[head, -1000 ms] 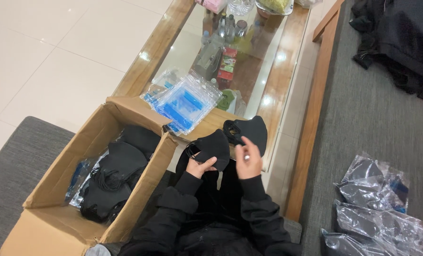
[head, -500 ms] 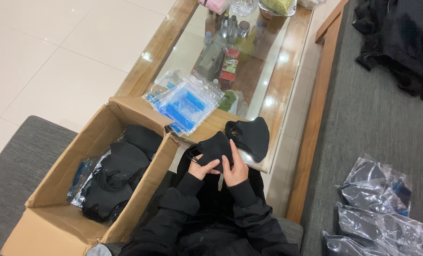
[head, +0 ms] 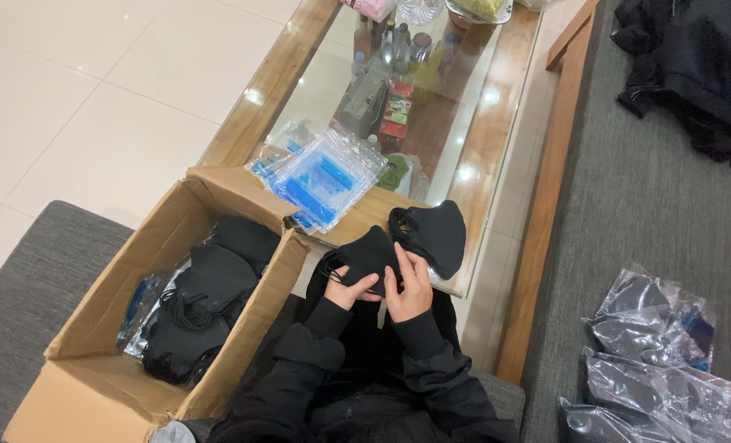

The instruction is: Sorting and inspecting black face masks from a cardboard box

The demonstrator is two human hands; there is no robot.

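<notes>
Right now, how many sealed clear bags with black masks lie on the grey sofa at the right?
3: upper bag, middle bag, lowest bag cut by the frame edge; more may be hidden.

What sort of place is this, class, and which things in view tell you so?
Probably a home living room: a glass-topped wooden coffee table, a grey sofa beside it and a tiled floor. Both hands hold a black mask.

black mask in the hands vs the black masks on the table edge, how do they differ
The black fabric mask is gripped by the left hand and right hand; the black fabric masks on the wooden table edge lie untouched. The held one is single; those look stacked. Both are dark, curved, with ear loops.
</notes>
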